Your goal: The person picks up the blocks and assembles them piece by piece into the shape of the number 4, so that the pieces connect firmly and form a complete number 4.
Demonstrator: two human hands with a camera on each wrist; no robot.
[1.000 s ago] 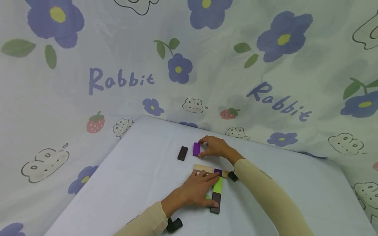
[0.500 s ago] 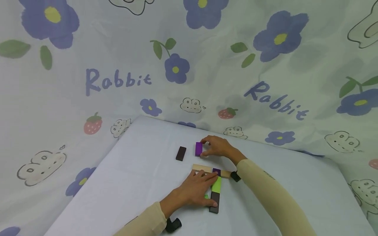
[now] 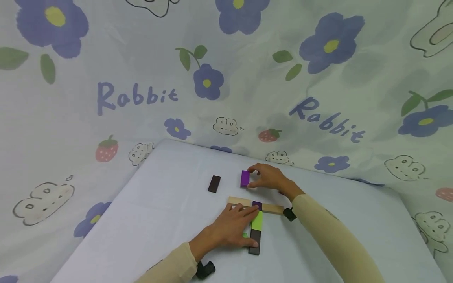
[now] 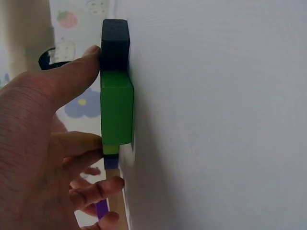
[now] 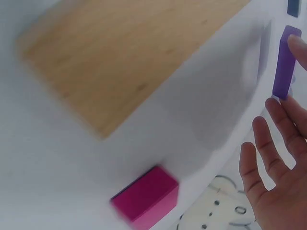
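Right hand [image 3: 269,177] pinches the bright purple block [image 3: 245,179] lengthwise.

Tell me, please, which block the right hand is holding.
The bright purple block, the only one pinched by the right hand. The dark purple block is touched by the left hand; the dark brown block lies untouched.

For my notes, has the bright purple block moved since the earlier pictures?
Yes: in the head view, the bright purple block has shifted rightward, away from the unmoved dark brown block.
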